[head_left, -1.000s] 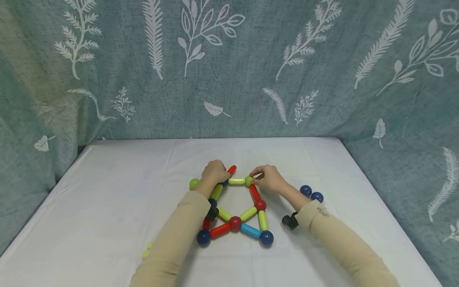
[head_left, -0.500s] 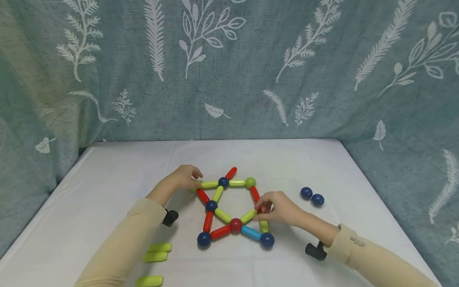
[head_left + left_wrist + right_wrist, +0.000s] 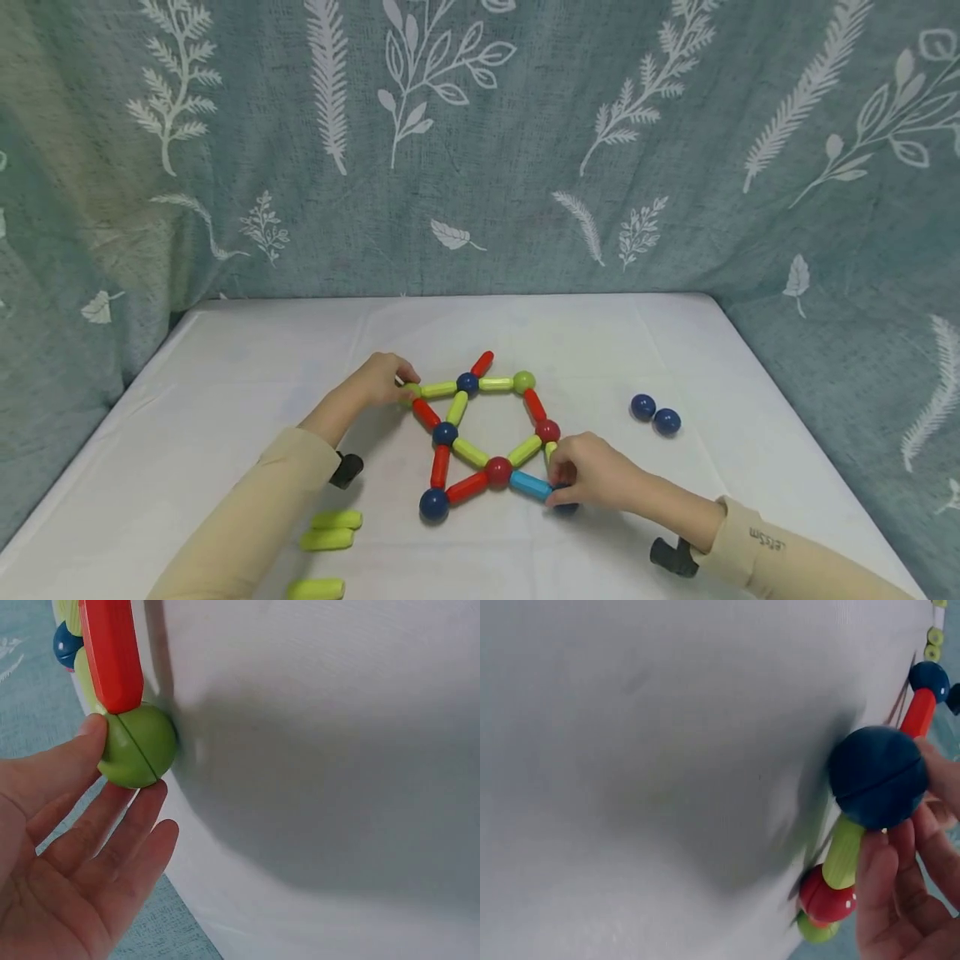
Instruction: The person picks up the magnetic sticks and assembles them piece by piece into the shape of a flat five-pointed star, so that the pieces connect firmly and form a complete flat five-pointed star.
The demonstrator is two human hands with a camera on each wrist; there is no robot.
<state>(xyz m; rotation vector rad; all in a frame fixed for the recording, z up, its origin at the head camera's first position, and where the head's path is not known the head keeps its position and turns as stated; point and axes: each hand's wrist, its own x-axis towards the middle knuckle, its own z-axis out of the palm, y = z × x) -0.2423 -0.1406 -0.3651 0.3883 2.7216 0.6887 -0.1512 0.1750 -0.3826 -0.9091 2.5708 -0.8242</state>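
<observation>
A flat figure of coloured rods joined by balls lies on the table. My left hand [image 3: 377, 380] pinches the green ball [image 3: 139, 746] at its far left corner, thumb on one side and fingertips on the other. A red rod [image 3: 112, 656] and a yellow-green rod [image 3: 438, 389] meet that ball. With my right hand [image 3: 600, 473] I hold the dark blue ball [image 3: 877, 776] at the near right corner, where a light blue rod [image 3: 531, 486] and a yellow-green rod [image 3: 843, 855] join. A red rod [image 3: 483, 363] juts outward from the far blue ball [image 3: 467, 383].
Two loose dark blue balls [image 3: 655, 414] sit on the right of the white tabletop [image 3: 247, 358]. Three loose yellow-green rods [image 3: 327, 539] lie by my left forearm. A patterned green curtain [image 3: 480, 150] hangs behind the table.
My left hand has moved left from the far blue ball to the left green ball. My right hand has come down from the right green ball, past the red ball, to the near blue ball.
</observation>
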